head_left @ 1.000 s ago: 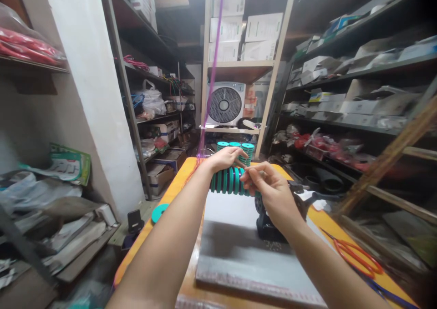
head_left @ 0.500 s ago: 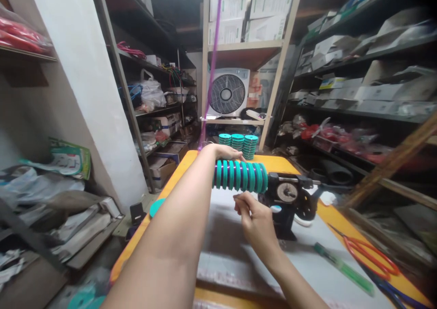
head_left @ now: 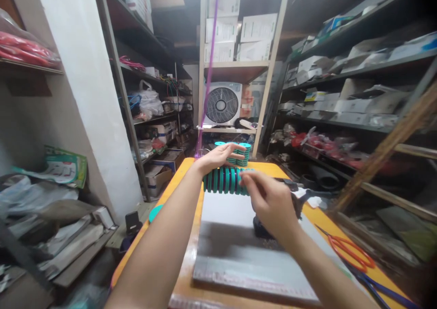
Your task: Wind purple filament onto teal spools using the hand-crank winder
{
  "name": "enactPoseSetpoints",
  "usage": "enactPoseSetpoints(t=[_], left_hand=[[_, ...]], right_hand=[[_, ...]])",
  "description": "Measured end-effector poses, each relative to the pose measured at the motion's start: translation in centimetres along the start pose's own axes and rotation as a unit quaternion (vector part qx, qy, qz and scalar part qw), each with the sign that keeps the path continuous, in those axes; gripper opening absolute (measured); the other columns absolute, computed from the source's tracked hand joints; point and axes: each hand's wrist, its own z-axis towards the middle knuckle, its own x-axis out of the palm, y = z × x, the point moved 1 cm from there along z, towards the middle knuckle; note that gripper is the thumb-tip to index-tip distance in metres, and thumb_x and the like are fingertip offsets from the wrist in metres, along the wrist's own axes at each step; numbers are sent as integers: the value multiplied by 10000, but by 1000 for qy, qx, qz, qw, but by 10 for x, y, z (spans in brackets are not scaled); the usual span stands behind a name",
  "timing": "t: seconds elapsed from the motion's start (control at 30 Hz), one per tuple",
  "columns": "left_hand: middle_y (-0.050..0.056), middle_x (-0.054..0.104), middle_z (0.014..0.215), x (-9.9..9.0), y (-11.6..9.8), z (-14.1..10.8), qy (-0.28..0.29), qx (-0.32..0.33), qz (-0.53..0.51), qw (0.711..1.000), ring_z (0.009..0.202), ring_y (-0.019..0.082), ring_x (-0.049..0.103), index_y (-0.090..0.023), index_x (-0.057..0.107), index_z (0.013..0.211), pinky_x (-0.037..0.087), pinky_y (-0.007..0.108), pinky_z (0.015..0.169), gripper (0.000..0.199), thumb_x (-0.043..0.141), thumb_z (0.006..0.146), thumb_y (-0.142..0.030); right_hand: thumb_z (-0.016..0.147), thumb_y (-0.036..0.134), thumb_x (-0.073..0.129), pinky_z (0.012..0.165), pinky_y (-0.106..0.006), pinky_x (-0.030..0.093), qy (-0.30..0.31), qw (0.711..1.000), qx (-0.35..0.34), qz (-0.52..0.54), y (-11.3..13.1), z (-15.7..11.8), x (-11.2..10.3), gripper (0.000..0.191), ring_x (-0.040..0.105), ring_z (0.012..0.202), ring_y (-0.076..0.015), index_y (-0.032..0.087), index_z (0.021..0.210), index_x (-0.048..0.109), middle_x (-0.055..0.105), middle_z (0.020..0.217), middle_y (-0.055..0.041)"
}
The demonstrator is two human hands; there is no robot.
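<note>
A row of green discs with dark purple between them lies sideways in front of a black machine, which is mostly behind my right hand. My left hand is above the row, fingers spread and nothing in them. At the row's right end is my right hand, its thumb and fingers pinched together against the discs; whatever they hold is too small to make out. Stacked green spools stand behind my left hand. A purple strand hangs down to the table's far left corner.
The yellow table bears a grey board, a green disc at its left edge and orange-handled scissors at the right. A box fan stands on a rack behind. Loaded shelves line both sides.
My right hand has risen from below the row to its right end and now covers much of the machine. The fingers of my left hand have spread. The view has shifted.
</note>
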Motion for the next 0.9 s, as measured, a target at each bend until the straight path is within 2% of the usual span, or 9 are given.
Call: enactPoseSetpoints(t=[0.07, 0.13, 0.2, 0.27, 0.4, 0.53, 0.63, 0.77, 0.9], left_hand=[[89, 418, 1355, 2, -2, -5, -20, 21, -29, 999, 1156, 96, 526, -202, 419, 1282, 480, 161, 871, 731, 298, 768, -708], [98, 446, 1325, 4, -2, -8, -36, 16, -40, 998, 1008, 46, 563, -203, 396, 1319, 457, 113, 808, 763, 293, 763, -716], [101, 480, 1284, 5, -1, -8, -47, 14, -42, 998, 880, -2, 558, -202, 381, 1346, 427, 80, 757, 785, 285, 763, -719], [91, 492, 1270, 4, 0, -8, -47, 19, -45, 998, 847, -19, 548, -224, 361, 1375, 414, 67, 744, 791, 278, 764, -719], [71, 483, 1288, 4, -1, -9, -28, 26, -54, 998, 888, -6, 558, -297, 257, 1437, 442, 89, 795, 797, 284, 762, -721], [74, 517, 1240, 4, -5, -11, -35, 5, -57, 998, 784, -10, 565, -346, 193, 1448, 478, 161, 807, 765, 229, 779, -715], [97, 570, 1137, 4, -7, -11, -51, -22, -46, 997, 763, 20, 584, -307, 228, 1445, 488, 196, 799, 783, 178, 782, -720], [127, 605, 1046, -1, -3, -4, -17, -74, -27, 997, 846, 56, 610, -213, 305, 1422, 479, 216, 883, 834, 184, 776, -727], [102, 605, 1075, -14, 12, 15, 5, -131, 19, 991, 883, 53, 608, -214, 417, 1330, 454, 182, 888, 774, 176, 790, -714]], right_hand=[[852, 325, 547, 822, -380, 386, 33, 998, 31, -34, -11, 37, 7, 196, 565, 896, -240, 192, 913, 678, 678, 938, -70], [801, 326, 598, 827, -389, 393, 70, 996, 45, -17, -26, 64, 21, 178, 581, 881, -241, 195, 868, 698, 687, 924, -69], [765, 305, 623, 785, -356, 420, 85, 994, 63, 16, -38, 78, 35, 153, 603, 831, -215, 184, 819, 700, 692, 890, -66], [760, 288, 614, 757, -327, 433, 81, 992, 83, 53, -44, 81, 44, 146, 609, 804, -194, 167, 790, 689, 690, 874, -66], [771, 321, 609, 746, -306, 436, 82, 981, 105, 143, -43, 74, 42, 172, 602, 776, -170, 156, 789, 652, 678, 849, -52], [806, 463, 582, 603, -263, 431, 94, 949, 151, 259, -32, 67, 28, 304, 595, 681, -145, 160, 809, 547, 655, 803, -46], [845, 490, 550, 591, -234, 425, 79, 930, 162, 320, -18, 54, 21, 320, 569, 672, -118, 176, 841, 490, 616, 748, -15], [875, 436, 546, 595, -225, 394, 52, 932, 149, 326, 0, 18, 23, 259, 476, 614, -94, 182, 852, 508, 535, 652, 14], [896, 389, 522, 604, -235, 382, 41, 949, 159, 269, 5, -24, 36, 204, 478, 643, -111, 188, 870, 548, 523, 664, 7]])
